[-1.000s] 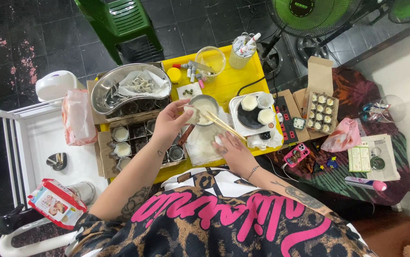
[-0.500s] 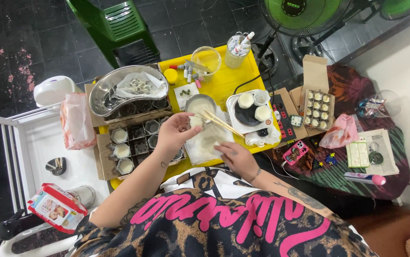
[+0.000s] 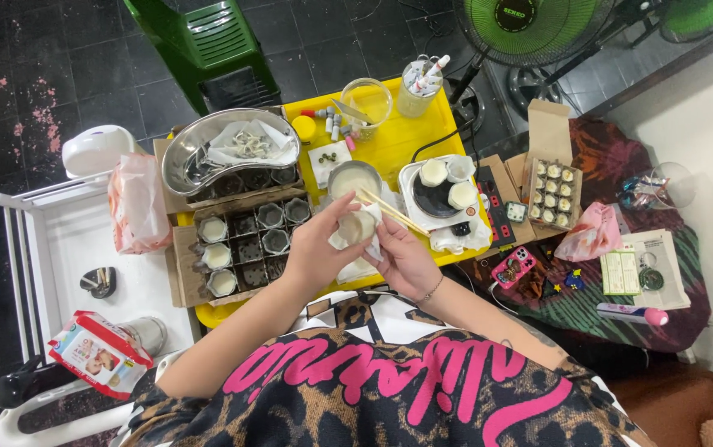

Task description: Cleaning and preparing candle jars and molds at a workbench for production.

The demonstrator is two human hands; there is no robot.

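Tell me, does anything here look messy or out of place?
Mostly crowded rather than spilled. The chopsticks lie loosely across the small metal pot, jutting past its rim. Both hands, left and right, hold a small cup wrapped in tissue.

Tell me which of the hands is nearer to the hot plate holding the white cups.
Right. The right hand sits just below and left of the hot plate, close to its corner. The left hand is farther left, beyond the small cup both hands hold.
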